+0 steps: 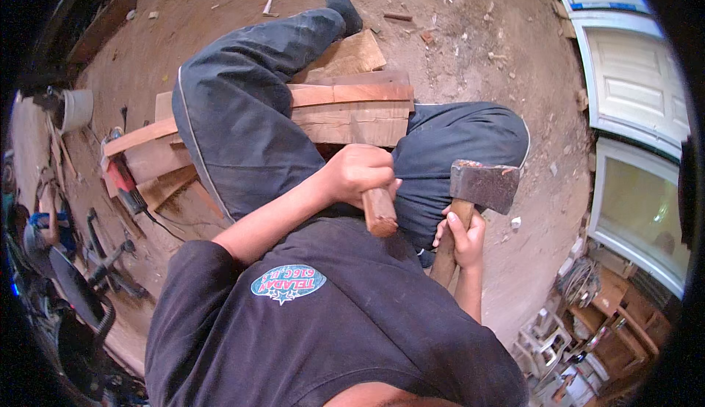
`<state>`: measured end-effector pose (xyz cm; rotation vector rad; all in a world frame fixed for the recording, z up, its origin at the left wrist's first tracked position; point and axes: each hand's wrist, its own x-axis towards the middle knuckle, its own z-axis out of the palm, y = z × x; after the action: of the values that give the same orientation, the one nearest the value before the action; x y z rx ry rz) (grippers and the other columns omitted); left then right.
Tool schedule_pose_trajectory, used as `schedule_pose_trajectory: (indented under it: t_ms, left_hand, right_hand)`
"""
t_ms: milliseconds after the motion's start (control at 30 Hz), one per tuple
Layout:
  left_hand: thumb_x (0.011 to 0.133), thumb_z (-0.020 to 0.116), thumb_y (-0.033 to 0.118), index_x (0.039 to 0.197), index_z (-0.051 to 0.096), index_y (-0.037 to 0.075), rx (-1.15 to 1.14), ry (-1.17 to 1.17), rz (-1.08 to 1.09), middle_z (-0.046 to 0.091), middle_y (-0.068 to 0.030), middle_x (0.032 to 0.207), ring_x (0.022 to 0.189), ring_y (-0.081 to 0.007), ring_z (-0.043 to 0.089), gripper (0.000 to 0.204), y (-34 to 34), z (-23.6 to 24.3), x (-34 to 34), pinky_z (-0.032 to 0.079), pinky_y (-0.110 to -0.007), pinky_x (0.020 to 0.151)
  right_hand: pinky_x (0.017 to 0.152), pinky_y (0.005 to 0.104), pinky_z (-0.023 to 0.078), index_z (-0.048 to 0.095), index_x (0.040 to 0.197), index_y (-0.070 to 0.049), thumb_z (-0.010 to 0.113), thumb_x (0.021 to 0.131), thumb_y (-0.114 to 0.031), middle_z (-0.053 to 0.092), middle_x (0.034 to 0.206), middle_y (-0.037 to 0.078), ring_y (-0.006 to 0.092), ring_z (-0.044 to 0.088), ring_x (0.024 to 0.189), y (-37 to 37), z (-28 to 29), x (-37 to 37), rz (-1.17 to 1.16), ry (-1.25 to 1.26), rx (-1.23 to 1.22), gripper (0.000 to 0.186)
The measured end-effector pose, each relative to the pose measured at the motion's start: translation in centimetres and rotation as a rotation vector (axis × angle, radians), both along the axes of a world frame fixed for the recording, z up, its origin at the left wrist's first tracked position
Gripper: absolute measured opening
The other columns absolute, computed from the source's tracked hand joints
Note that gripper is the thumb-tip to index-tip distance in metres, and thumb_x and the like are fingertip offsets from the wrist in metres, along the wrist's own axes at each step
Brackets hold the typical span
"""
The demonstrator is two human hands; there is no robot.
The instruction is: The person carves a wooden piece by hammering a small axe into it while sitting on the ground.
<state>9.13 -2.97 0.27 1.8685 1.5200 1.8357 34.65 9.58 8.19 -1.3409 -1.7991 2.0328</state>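
Two tools are gripped: at centre, the left hand (pixel 358 175) has its fingers clamped round a wooden handle (pixel 380 218), possibly a chisel's, just below stacked timber (pixel 339 121); right of centre, the right hand (pixel 465 241) clasps a hatchet (pixel 482 185).

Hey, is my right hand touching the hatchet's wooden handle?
Touching. The head view shows the right hand gripping the hatchet, with the thumb lying against its wooden handle.
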Motion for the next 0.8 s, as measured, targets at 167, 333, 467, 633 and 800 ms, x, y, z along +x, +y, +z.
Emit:
schedule_pose_trajectory:
  t_ms: [167,333,467,633,800]
  left_hand:
    - [0.078,0.073,0.011,0.069,0.049,0.007,-0.11,-0.375,0.21,0.051,-0.0057,0.061,0.05,-0.0194,0.052,0.026,-1.0,-0.2,-2.7,0.041,-0.034,0.047]
    - [0.094,0.062,0.028,0.074,0.045,0.006,0.044,-0.812,0.211,0.051,-0.0053,0.066,0.058,-0.0109,0.042,0.034,-1.1,-1.1,-9.2,0.035,-0.025,0.053]
    - [0.095,0.062,0.027,0.074,0.045,0.005,0.032,-0.863,0.143,0.05,-0.0058,0.066,0.057,-0.0101,0.038,0.034,0.2,0.1,-10.9,0.034,-0.026,0.052]
    - [0.094,0.061,0.029,0.074,0.046,0.005,0.024,-0.907,0.112,0.05,-0.0066,0.065,0.056,-0.0105,0.038,0.035,1.1,-0.1,-11.2,0.033,-0.026,0.052]
    - [0.095,0.061,0.029,0.074,0.045,0.005,0.015,-0.883,0.129,0.05,-0.007,0.064,0.056,-0.0097,0.037,0.035,1.4,-0.9,-10.9,0.031,-0.025,0.052]
  right_hand:
    - [0.049,0.0319,0.053,0.055,0.1,0.005,0.06,0.095,-0.02,0.058,0.068,0.009,0.0165,0.06,0.056,0.6,-0.1,0.3,-0.01,0.03,-0.074,0.026]
    - [0.049,0.0313,0.053,0.055,0.101,0.006,0.059,0.095,-0.019,0.058,0.068,0.009,0.0159,0.059,0.056,1.1,0.0,0.2,0.003,0.047,-0.109,0.026]
    - [0.049,0.0299,0.052,0.057,0.1,0.005,0.06,0.095,-0.018,0.059,0.069,0.009,0.0144,0.058,0.056,1.4,0.2,0.1,0.003,0.064,-0.15,0.025]
    - [0.05,0.029,0.051,0.058,0.099,0.005,0.06,0.095,-0.018,0.06,0.07,0.009,0.0129,0.058,0.057,1.3,0.4,-0.2,-0.013,0.067,-0.163,0.023]
    - [0.049,0.0307,0.052,0.056,0.099,0.006,0.061,0.094,-0.021,0.059,0.067,0.009,0.0157,0.059,0.055,1.5,0.4,-0.2,0.009,0.067,-0.166,0.028]
